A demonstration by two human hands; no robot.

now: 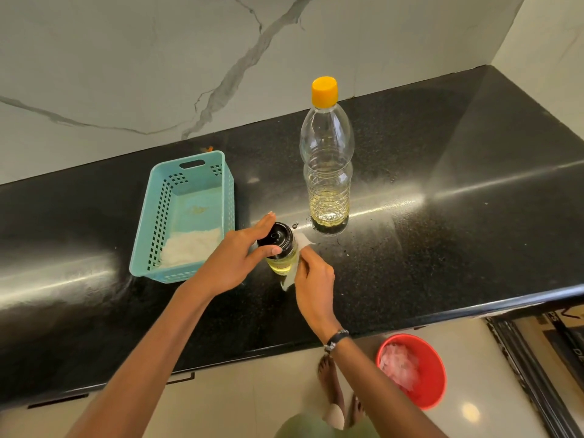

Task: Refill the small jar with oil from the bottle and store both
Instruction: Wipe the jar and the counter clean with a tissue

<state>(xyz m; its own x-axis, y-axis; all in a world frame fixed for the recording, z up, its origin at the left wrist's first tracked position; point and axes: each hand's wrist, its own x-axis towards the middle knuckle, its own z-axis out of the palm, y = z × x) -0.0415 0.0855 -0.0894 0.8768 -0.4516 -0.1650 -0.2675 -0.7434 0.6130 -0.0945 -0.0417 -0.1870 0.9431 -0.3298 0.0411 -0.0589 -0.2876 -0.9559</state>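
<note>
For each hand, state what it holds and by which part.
The left hand grips the small jar by its black lid. The right hand pinches a white tissue against the jar's side.

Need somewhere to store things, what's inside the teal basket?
The teal basket holds a white crumpled cloth or tissue at its near end. Whatever lies beneath that is hidden.
</note>
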